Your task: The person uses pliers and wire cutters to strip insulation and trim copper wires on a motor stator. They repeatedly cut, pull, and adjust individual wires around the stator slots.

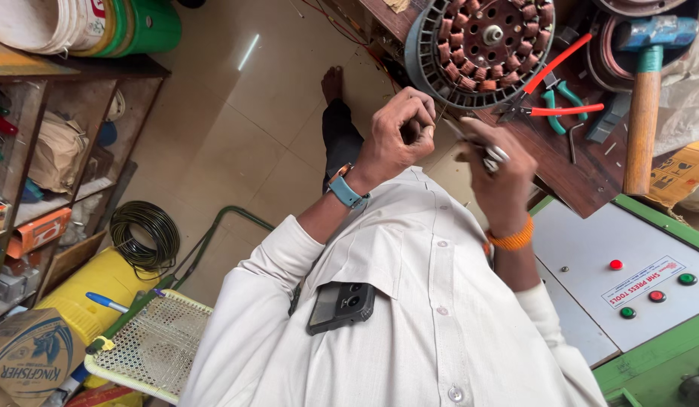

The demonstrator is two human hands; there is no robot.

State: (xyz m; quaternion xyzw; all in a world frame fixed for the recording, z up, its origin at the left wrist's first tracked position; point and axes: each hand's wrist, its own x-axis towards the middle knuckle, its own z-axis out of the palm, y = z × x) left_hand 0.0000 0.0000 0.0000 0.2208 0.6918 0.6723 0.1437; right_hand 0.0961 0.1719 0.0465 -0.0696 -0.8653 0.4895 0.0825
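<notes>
- Stator (485, 49) on bench (568, 169), top right; coils wound in all visible slots, so winding looks mostly done. Lead work appears ongoing (judgement).
- L hand (398, 139): fingers curled tight, pinching sth small, prob. wire end; item too small to confirm.
- R hand (492, 169): closed on thin metal tool (489, 153); long axis runs up-left toward stator rim.
- Stator lies flat, round, face up; no long axis.
- Pliers (553, 94) & hammer (643, 98) lie unused beside stator.

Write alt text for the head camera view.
Both hands are raised at a wooden bench: the left hand pinches something small, the right hand grips a thin metal tool. A wound stator, pliers and a hammer lie beyond.
</notes>
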